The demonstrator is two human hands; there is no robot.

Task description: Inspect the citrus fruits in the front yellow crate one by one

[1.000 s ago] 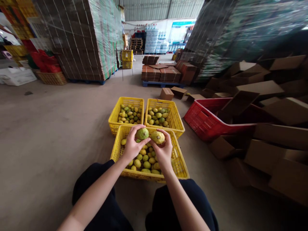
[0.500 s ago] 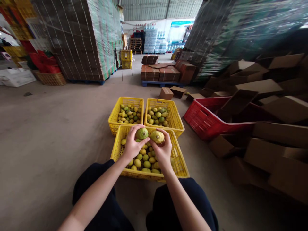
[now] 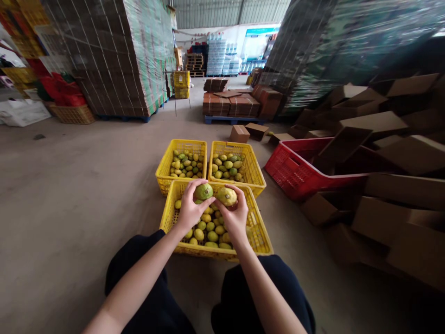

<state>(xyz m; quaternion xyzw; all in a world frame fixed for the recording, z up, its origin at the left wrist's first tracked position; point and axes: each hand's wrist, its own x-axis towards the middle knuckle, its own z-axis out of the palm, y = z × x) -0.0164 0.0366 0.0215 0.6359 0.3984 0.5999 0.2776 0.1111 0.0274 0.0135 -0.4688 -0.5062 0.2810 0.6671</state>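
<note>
Little has moved since the earlier frame; the view has tipped slightly. The left hand [image 3: 190,209] holds a green fruit [image 3: 203,191] and the right hand [image 3: 235,214] a yellow fruit [image 3: 226,196], each between fingers and thumb, side by side above the near yellow crate [image 3: 261,232] of loose fruit [image 3: 199,234].
</note>
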